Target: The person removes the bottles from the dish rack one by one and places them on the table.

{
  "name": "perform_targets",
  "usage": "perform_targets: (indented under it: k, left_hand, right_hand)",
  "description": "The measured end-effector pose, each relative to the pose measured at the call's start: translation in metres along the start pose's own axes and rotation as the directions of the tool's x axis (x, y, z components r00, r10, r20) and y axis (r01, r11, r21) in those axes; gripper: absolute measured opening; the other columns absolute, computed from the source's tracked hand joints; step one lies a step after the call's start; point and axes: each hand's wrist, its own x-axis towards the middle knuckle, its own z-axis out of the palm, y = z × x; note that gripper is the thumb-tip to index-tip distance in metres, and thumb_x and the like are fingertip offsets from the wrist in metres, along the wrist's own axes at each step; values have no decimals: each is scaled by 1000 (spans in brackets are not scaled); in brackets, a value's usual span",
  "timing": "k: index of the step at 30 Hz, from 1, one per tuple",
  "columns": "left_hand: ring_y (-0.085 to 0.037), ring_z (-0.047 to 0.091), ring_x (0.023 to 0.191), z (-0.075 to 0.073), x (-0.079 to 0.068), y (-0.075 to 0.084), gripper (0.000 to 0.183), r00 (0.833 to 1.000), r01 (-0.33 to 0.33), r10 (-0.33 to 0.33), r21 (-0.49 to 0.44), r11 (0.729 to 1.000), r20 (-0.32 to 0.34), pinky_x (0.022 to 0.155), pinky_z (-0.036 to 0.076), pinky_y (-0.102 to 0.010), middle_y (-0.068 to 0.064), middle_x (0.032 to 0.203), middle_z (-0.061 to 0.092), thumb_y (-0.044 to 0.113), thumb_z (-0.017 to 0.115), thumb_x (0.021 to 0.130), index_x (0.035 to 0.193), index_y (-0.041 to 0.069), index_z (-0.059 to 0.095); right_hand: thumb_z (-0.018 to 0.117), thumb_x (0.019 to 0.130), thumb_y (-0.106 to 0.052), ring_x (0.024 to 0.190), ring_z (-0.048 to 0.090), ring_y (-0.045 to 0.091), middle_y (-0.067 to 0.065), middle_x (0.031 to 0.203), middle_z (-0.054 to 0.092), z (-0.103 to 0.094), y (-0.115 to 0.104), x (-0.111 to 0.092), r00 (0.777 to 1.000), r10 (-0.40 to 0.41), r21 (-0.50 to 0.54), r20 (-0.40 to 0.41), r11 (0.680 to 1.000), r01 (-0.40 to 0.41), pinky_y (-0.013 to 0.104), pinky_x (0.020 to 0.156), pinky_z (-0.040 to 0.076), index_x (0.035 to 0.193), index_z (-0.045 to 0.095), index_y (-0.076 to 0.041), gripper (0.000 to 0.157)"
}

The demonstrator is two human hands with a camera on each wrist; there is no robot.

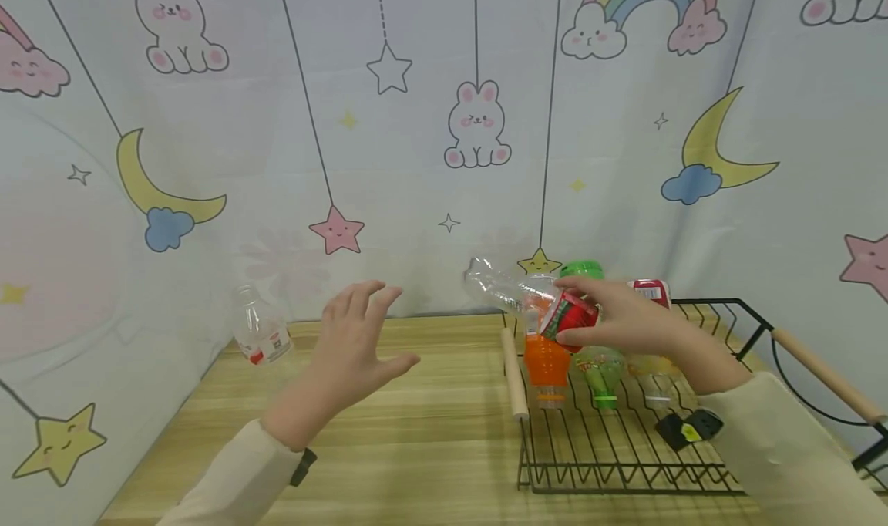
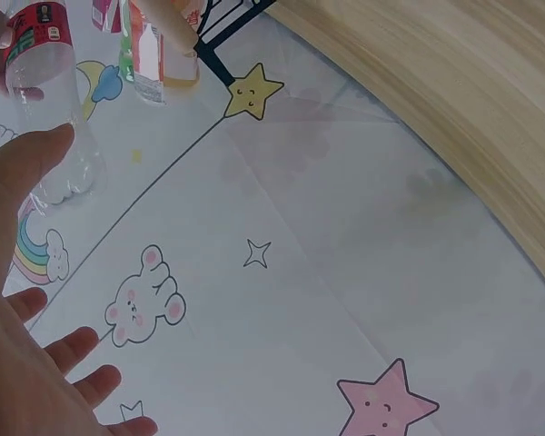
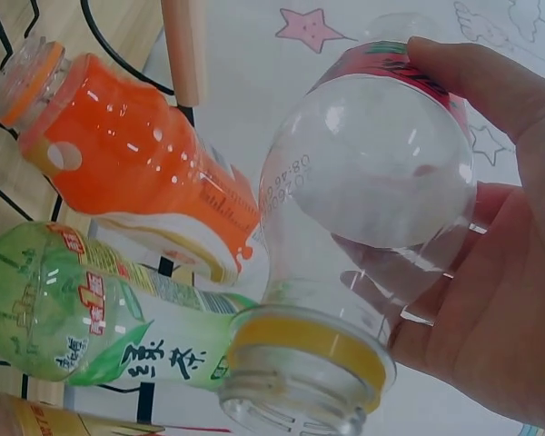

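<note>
My right hand (image 1: 627,322) grips a clear plastic bottle (image 1: 505,285) around its red label, thumb and fingers on either side. The bottle is tilted above the black wire rack (image 1: 631,489); in the right wrist view its capless neck (image 3: 300,359) has a yellow ring. My left hand (image 1: 347,348) hangs in the air left of the rack, its fingers spread and holding nothing. On the rack, below the held bottle, lie an orange bottle (image 1: 546,362) and a green tea bottle (image 1: 600,368), necks toward me.
A yellowish clear bottle (image 1: 655,375) and a red-and-white item (image 1: 650,289) are also on the rack, partly hidden by my right arm. Another clear bottle (image 1: 260,329) stands at the table's far left. The rack has wooden handles (image 1: 515,375). A patterned curtain (image 1: 416,148) backs the wooden table (image 1: 388,433).
</note>
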Motion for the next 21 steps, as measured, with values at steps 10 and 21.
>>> perform_targets:
  k: [10,21]
  left_hand:
    - [-36,35,125,8,1,6,91,999,-44,45,39,998,-9,100,31,-55,-16,135,42,45,85,66,137,11,39]
    - [-33,38,122,14,7,18,89,997,-72,73,26,997,-30,99,32,-53,-14,132,43,45,86,65,134,14,40]
  right_hand:
    - [74,83,-34,105,54,28,14,126,56,10,-9,7,999,-21,-39,28,999,22,34,76,55,142,43,-8,72]
    - [75,83,-33,94,56,22,11,121,59,21,-15,14,995,-12,-12,95,1000,14,28,72,55,143,43,-11,71]
